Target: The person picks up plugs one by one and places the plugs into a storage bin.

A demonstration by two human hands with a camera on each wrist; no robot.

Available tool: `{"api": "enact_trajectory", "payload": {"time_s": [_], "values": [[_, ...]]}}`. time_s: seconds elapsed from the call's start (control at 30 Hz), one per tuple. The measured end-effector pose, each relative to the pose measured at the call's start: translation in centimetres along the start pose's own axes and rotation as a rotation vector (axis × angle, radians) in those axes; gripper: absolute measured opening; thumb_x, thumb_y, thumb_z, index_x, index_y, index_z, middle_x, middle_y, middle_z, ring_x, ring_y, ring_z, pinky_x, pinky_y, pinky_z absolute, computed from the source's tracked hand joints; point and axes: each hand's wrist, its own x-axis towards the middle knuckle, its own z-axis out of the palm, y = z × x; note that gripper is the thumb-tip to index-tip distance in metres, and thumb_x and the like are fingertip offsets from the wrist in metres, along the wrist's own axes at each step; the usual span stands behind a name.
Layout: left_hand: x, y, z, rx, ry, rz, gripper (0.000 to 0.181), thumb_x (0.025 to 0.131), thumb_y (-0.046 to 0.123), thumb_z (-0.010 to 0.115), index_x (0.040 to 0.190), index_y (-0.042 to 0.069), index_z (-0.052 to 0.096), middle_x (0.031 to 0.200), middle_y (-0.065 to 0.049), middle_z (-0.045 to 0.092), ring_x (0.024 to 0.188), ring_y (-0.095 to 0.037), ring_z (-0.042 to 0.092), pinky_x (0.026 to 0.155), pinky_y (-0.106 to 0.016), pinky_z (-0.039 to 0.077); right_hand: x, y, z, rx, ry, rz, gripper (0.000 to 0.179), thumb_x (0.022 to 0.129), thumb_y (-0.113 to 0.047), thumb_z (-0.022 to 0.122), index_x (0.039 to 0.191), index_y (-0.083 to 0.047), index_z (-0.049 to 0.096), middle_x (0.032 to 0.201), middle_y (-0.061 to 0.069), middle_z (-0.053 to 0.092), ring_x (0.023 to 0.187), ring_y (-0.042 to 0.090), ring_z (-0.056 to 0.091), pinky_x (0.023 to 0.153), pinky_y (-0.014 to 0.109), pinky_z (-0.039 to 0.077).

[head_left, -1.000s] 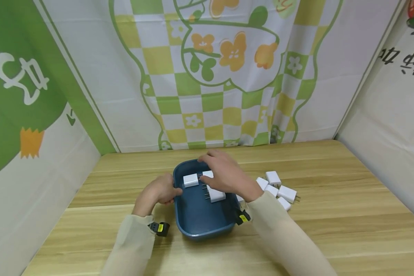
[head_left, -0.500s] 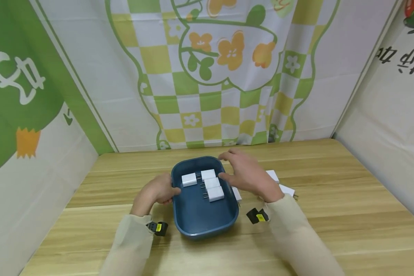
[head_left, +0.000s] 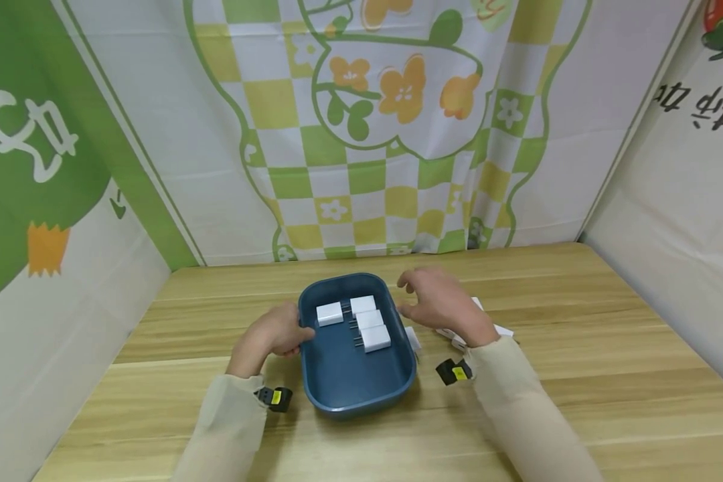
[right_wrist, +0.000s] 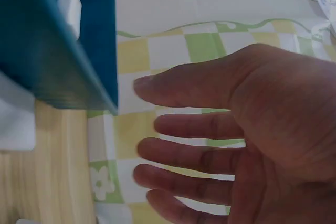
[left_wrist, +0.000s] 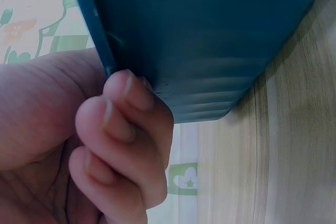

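Observation:
A dark blue plastic bin (head_left: 337, 385) stands on the wooden table, with several white plug-in chargers (head_left: 376, 339) lying inside toward its far half. On the bin's left rim, my left hand (head_left: 274, 333) pinches the wall between thumb and curled fingers; the left wrist view shows the fingertips (left_wrist: 118, 124) against the outer side. To the right of the bin hovers my right hand (head_left: 442, 304), fingers spread and relaxed, holding nothing. In the right wrist view its thumb is apart from the bin wall (right_wrist: 94, 72).
More white chargers (head_left: 505, 331) lie on the table right of the bin, partly hidden by the right hand and forearm. One charger (head_left: 412, 339) lies close against the bin's right side. A patterned curtain (head_left: 367, 167) hangs behind the table (head_left: 608, 348).
My right hand has moved from above the bin rightward, past its rim. The left hand stays on the left rim. The chargers in the bin lie as before.

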Motion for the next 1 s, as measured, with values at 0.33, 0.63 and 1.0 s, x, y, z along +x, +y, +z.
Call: {"api": "enact_trajectory", "payload": {"time_s": [0.33,0.63,1.0], "values": [[0.1,0.0,0.0,0.005,-0.001,0.007,0.038,0.096,0.014,0.061,0.059,0.005,0.061,0.049,0.001,0.054,0.044,-0.010,0.046,0.047,-0.022,0.038,0.4,1.7,1.0,0.078,-0.123,0.027,0.033,0.094,-0.030,0.074,0.116,-0.006,0.071,0.104,0.007,0.071,0.099,0.025,0.066,0.086,0.044,0.052],[0.2,-0.2,0.1,-0.016,-0.004,0.002,0.037,0.096,0.013,0.062,0.060,0.004,0.061,0.050,-0.001,0.054,0.045,-0.011,0.045,0.047,-0.022,0.037,0.4,2.2,0.8,0.077,-0.162,0.045,0.036,0.095,-0.027,0.073,0.121,-0.003,0.068,0.107,0.009,0.070,0.101,0.027,0.066,0.087,0.045,0.052],[0.3,-0.3,0.2,-0.013,-0.004,0.011,0.038,0.096,0.013,0.061,0.060,0.005,0.061,0.050,-0.001,0.054,0.044,-0.010,0.046,0.046,-0.022,0.037,1.0,2.7,2.8,0.041,-0.321,0.023,0.030,0.087,-0.020,0.076,0.112,-0.002,0.072,0.101,0.008,0.072,0.093,0.022,0.067,0.082,0.039,0.054]]}}
